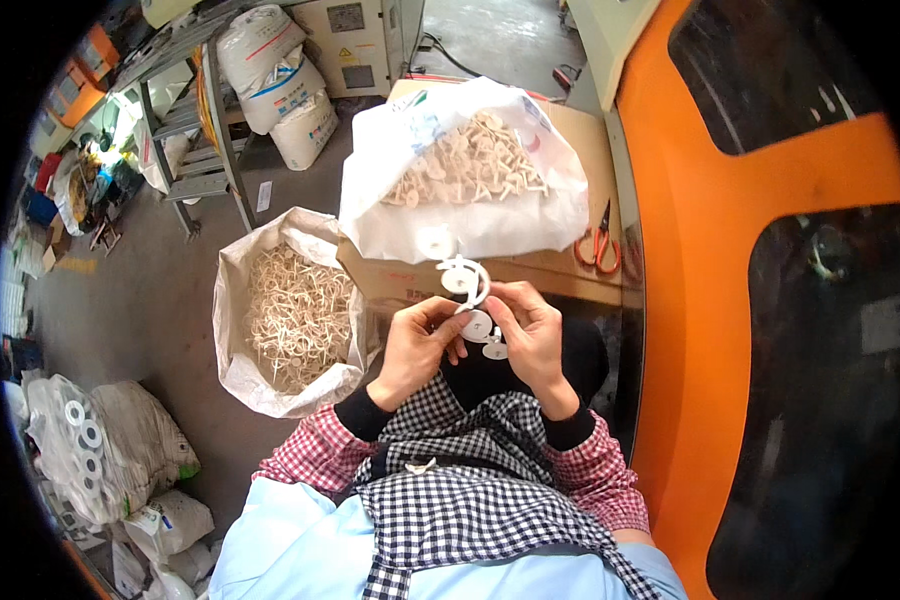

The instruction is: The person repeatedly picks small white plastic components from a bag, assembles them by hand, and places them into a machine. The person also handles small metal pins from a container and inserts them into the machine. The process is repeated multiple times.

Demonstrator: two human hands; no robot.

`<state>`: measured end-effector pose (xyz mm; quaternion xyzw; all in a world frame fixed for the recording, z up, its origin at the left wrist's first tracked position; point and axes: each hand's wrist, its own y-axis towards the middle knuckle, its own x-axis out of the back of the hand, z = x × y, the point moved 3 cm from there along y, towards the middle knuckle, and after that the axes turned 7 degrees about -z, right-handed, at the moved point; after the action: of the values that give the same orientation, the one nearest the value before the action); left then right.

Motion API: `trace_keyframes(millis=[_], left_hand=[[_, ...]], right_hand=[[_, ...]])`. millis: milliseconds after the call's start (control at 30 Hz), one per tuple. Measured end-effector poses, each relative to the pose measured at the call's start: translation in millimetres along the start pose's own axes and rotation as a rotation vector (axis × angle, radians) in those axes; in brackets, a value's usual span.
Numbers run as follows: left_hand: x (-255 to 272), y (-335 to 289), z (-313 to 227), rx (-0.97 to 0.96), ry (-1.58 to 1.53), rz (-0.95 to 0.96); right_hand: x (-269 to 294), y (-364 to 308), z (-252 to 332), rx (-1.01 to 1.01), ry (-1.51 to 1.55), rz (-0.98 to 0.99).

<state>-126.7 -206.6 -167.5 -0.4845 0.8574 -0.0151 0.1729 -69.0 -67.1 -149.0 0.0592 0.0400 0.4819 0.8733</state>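
Left hand [415,342] and right hand [533,340] pinch one white disc cluster [478,326], seemingly unseparated. White bag [372,165] holds disc pieces [475,165], woven sack [232,340] curved strips [295,315]. Remainder unclear.

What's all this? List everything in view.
Disc parts: several, white, in both hands
Bag: one, white, beyond hands
Piled parts: many, cream, in bag
Open sack: one, white, left of hands
Thin pieces: many, beige, in sack
Scissors: one, orange handles, beside bag
Stacked sacks: three, white, upper left
Heaped sacks: several, whitish, lower left
Metal steps: one, grey, upper left
Machine: one, orange, right
Apron: one, black and white, below hands
Left hand: one, black cuff, at discs
Right hand: one, black cuff, opposite
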Motion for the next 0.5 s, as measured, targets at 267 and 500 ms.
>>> trace_keyframes(millis=[267, 500], left_hand=[[17, -48, 6, 0.092, -0.205, -0.036], [15, -65, -1, -0.070, -0.043, -0.121]], right_hand=[[19, -70, -11, -0.150, 0.075, 0.428], [15, -80, -13, -0.074, -0.001, 0.311]])
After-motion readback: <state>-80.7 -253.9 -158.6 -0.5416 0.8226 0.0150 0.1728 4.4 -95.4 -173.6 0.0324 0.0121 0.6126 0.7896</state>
